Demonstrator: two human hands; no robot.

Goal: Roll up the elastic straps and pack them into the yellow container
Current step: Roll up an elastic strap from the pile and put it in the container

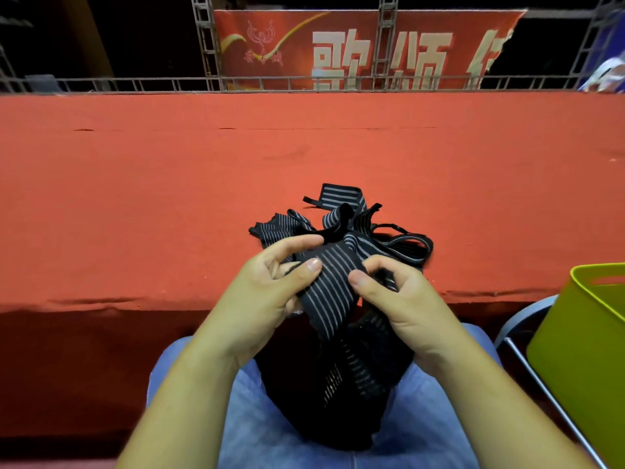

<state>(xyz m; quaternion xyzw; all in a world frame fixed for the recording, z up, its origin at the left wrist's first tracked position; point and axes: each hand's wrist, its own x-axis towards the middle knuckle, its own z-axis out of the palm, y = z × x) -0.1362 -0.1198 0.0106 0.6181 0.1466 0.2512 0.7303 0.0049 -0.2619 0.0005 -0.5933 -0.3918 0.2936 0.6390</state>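
Now pinching one striped strap (pixel 333 286) between both thumbs (pixel 313 267).
Gripped in left hand (pixel 270 286) and right hand (pixel 399 299), thumbs on top, fingers curled behind. Probably light, soft, stretchy and limp: best taken at a free end and rolled tight under the thumbs. Beyond the fingertips, a heap (pixel 341 214) of more straps; below the palms, slack over the lap (pixel 267 421); well right of the right fingers, the yellow container (pixel 581 350).
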